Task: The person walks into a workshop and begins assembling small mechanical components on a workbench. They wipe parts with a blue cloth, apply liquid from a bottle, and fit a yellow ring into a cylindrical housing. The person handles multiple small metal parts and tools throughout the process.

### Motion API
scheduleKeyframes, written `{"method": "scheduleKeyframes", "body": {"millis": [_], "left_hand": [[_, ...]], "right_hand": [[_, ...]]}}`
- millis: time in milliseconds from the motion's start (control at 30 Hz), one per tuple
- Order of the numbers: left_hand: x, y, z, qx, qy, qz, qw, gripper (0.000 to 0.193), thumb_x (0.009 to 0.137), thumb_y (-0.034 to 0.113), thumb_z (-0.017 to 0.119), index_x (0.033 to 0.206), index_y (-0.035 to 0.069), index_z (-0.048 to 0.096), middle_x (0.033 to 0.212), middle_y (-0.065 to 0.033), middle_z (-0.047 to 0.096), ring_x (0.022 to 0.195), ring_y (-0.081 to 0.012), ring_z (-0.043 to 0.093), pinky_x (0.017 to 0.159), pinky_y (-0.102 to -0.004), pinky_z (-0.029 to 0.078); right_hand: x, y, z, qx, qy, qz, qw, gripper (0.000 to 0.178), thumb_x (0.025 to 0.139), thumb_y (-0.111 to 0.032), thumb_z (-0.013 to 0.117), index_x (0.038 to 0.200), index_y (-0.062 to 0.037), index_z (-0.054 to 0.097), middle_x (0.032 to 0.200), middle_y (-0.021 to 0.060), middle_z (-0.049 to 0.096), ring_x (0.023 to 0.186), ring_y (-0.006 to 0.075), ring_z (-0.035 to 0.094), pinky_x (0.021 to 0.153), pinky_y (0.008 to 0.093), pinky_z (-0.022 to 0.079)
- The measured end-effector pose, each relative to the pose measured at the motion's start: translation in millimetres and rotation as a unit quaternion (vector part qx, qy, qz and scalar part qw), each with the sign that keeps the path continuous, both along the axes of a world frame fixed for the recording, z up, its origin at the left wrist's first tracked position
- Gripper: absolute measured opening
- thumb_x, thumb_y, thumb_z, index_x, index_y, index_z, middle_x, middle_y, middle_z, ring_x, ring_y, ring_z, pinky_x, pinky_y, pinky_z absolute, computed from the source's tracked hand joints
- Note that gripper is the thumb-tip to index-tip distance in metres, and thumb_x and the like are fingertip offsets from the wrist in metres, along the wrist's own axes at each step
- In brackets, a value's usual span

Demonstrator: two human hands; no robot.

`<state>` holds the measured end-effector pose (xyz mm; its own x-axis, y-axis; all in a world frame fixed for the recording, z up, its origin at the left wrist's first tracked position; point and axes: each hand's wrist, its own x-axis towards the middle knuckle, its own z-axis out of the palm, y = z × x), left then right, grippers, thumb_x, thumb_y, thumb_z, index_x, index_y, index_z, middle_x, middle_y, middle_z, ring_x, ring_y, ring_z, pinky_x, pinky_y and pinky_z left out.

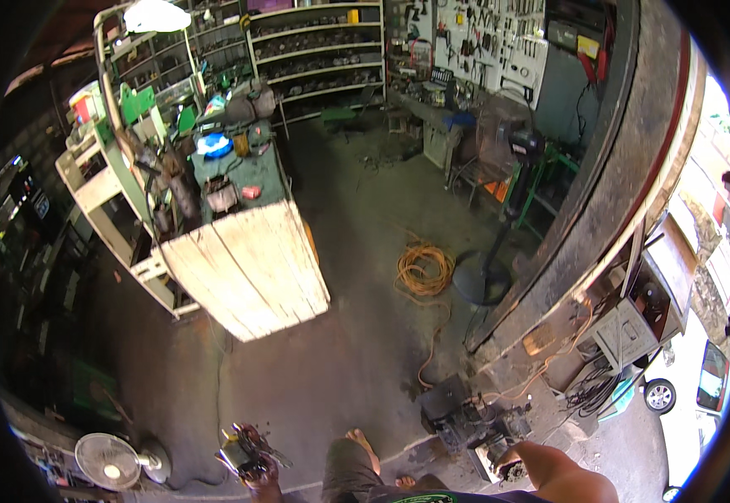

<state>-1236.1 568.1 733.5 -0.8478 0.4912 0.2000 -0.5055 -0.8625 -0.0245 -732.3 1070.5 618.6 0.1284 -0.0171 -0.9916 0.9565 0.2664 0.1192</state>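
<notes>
At the lower left, my left hand (258, 479) is closed around a shiny metal part (238, 453) with a rounded body. Dark and reddish strands like wires (258, 436) stick out of its top and side. My right arm reaches out at the lower right, and my right hand (509, 458) is down at a small pale box-like tray (484, 464) with dark, greasy-looking contents (514, 472). Its fingers are too small and shadowed to make out. Just beyond that hand stands a dark machine (457, 415) on the floor.
Ahead is a workbench with a pale wooden top (248, 268). An orange hose (424, 268) lies coiled beside a black pedestal fan's base (481, 281). A white fan (109, 461) stands at the lower left. Shelves (319, 50) and a tool board (486, 42) line the back.
</notes>
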Motion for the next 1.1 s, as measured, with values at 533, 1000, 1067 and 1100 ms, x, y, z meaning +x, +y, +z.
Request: {"method": "scheduleKeyframes", "body": {"millis": [533,1000,1067,1100], "left_hand": [[-265,204,216,-0.004,-0.06,-0.146,0.987,0.083,0.103,0.071,0.065,0.163,0.016,0.053,0.167,-0.0154,0.052,0.152,-0.0383,0.051,0.096,-0.0649,0.066],[-439,448,278,-0.063,-0.107,-0.055,0.991,0.075,0.102,0.071,0.066,0.143,0.008,0.07,0.146,-0.0224,0.069,0.131,-0.039,0.068,0.094,-0.0471,0.063],[-464,483,286,-0.065,-0.098,-0.058,0.991,0.074,0.1,0.071,0.067,0.141,0.009,0.07,0.143,-0.0218,0.071,0.129,-0.0382,0.07,0.091,-0.0454,0.064],[-477,500,288,-0.093,-0.104,-0.048,0.989,0.074,0.1,0.07,0.068,0.141,0.009,0.071,0.142,-0.0215,0.072,0.127,-0.0378,0.071,0.089,-0.0445,0.064]], "right_hand": [[-193,45,277,0.086,0.1,-0.172,0.976,0.085,0.083,-0.07,0.082,0.145,-0.0121,0.072,0.155,0.0188,0.061,0.135,0.0329,0.061,0.111,0.0488,0.049],[-467,332,311,0.086,0.168,-0.088,0.978,0.085,0.084,-0.07,0.082,0.145,-0.0121,0.072,0.156,0.0183,0.061,0.136,0.0324,0.061,0.112,0.0481,0.049],[-500,371,317,0.086,0.179,-0.075,0.977,0.085,0.084,-0.07,0.082,0.146,-0.0121,0.072,0.156,0.0183,0.062,0.136,0.0323,0.061,0.112,0.048,0.049],[-516,388,320,0.088,0.185,-0.07,0.976,0.085,0.084,-0.07,0.082,0.146,-0.0121,0.072,0.156,0.0182,0.062,0.137,0.0323,0.061,0.112,0.0479,0.049]]}}
